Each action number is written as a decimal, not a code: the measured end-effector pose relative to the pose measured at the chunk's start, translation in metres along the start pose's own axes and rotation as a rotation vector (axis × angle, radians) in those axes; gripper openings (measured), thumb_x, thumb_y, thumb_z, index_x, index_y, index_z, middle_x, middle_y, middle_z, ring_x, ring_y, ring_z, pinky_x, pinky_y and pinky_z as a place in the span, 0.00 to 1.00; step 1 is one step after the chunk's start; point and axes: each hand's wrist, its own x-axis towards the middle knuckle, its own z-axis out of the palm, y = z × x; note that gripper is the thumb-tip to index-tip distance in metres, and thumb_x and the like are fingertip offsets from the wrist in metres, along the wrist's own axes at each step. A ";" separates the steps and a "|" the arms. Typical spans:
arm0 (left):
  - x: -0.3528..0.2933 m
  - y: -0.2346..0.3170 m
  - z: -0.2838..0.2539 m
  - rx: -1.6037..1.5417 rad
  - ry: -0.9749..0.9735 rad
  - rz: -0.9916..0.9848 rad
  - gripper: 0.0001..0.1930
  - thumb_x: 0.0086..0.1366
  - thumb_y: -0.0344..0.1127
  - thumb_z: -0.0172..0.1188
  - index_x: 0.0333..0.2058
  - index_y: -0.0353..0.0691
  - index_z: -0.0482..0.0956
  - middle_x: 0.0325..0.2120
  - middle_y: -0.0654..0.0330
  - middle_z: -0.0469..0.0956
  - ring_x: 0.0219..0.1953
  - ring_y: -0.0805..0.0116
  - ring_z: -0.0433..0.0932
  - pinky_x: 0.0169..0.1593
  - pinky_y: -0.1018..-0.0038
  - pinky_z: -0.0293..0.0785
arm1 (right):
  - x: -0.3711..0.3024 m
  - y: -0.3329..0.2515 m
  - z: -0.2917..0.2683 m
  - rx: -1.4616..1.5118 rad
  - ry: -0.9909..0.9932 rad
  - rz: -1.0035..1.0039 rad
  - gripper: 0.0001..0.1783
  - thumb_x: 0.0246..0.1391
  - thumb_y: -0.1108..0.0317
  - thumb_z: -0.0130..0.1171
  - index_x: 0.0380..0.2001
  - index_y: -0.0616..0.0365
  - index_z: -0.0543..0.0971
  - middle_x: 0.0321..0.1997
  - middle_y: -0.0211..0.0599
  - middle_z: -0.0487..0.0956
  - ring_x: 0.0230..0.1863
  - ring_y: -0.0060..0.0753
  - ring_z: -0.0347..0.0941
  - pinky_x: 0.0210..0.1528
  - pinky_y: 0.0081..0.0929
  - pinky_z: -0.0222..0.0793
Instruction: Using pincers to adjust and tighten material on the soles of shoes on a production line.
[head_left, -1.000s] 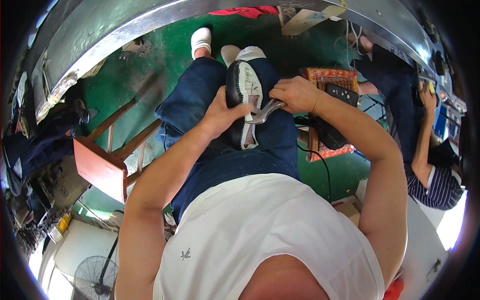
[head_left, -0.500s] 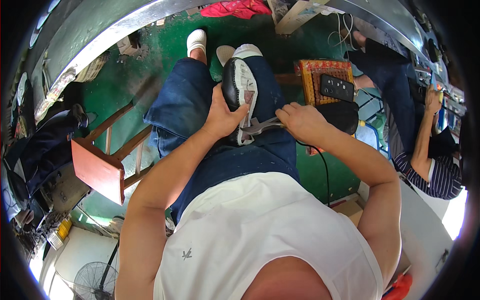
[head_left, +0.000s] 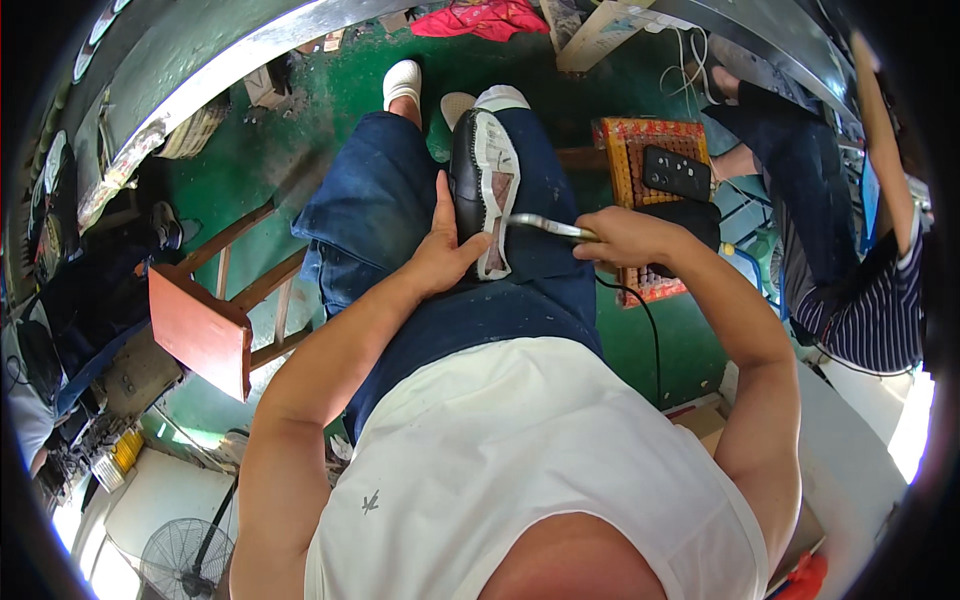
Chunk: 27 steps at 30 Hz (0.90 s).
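A black shoe upper on a last (head_left: pixel 464 195), its pale underside turned up, lies across my thighs with the toe pointing away from me. My left hand (head_left: pixel 445 248) grips its left side near the heel end, the thumb on the bottom edge and the index finger along the black side. My right hand (head_left: pixel 628 238) is closed round the handle of metal lasting pincers (head_left: pixel 545 226). Their curved silver head reaches left to the right edge of the shoe bottom; whether it touches is too fine to tell.
On my right stands a stool with a beaded seat (head_left: pixel 630 145), bearing a black phone (head_left: pixel 677 173). A wooden chair (head_left: pixel 200 325) stands on my left. A metal bench edge (head_left: pixel 290 35) curves ahead. A co-worker in a striped shirt (head_left: pixel 870 310) sits at far right.
My right hand has turned the pincers and moved right; their head has come up from the heel end to the right edge. My left thumb has slid down slightly.
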 end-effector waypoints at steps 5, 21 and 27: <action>-0.003 0.016 0.001 0.092 0.024 -0.073 0.66 0.61 0.41 0.69 0.70 0.37 0.13 0.73 0.35 0.42 0.75 0.49 0.49 0.73 0.70 0.50 | 0.008 -0.041 0.023 0.153 0.346 0.021 0.22 0.68 0.50 0.52 0.34 0.61 0.74 0.31 0.54 0.80 0.35 0.60 0.79 0.38 0.50 0.72; -0.004 0.200 -0.109 -1.097 -0.051 0.335 0.40 0.74 0.64 0.42 0.71 0.39 0.56 0.68 0.46 0.63 0.67 0.41 0.66 0.68 0.39 0.63 | -0.001 -0.017 -0.005 0.170 0.636 0.014 0.20 0.68 0.52 0.52 0.41 0.62 0.76 0.30 0.46 0.81 0.33 0.46 0.81 0.37 0.39 0.75; 0.054 0.227 -0.140 -1.166 0.132 0.318 0.37 0.78 0.61 0.32 0.64 0.30 0.65 0.56 0.38 0.73 0.59 0.39 0.74 0.55 0.49 0.80 | 0.001 -0.059 -0.082 -0.357 0.911 -0.181 0.24 0.60 0.46 0.60 0.41 0.58 0.77 0.35 0.45 0.81 0.38 0.54 0.79 0.41 0.47 0.71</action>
